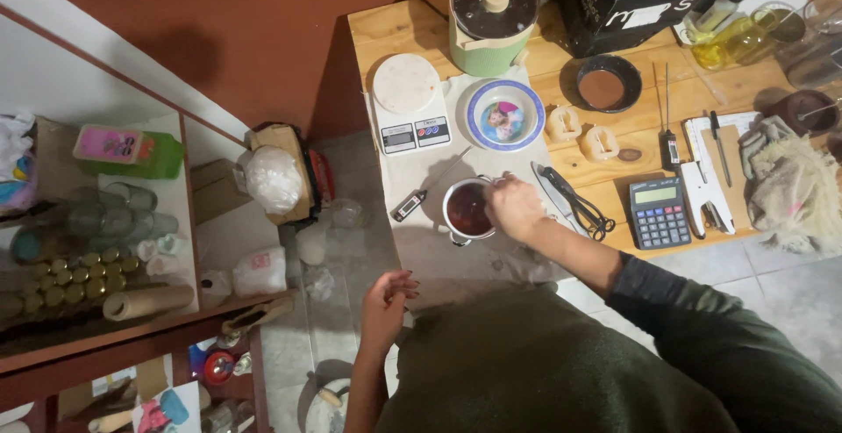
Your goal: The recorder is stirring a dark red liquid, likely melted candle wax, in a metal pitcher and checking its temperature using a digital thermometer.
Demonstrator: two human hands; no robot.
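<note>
Right hand (516,208) grips the rim of a small metal pot (467,210) holding dark red liquid, fingers curled on its edge; pot sits just in front of the plate (504,115) (blue rim, picture inside). Behind the plate, a green cooker (493,19), glass lid on, contents unclear. Right of the plate, a black bowl (609,84) of brown stuff. Left hand (384,306) hangs off the table, fingers loosely bent, holding nothing. Jars at far right cut off

You're in a home craft workshop: a wooden worktable (399,34) with digital scale (409,104), calculator (660,214), probe thermometers (669,130), melting pot (494,16), and jar-filled shelves (114,249).
</note>
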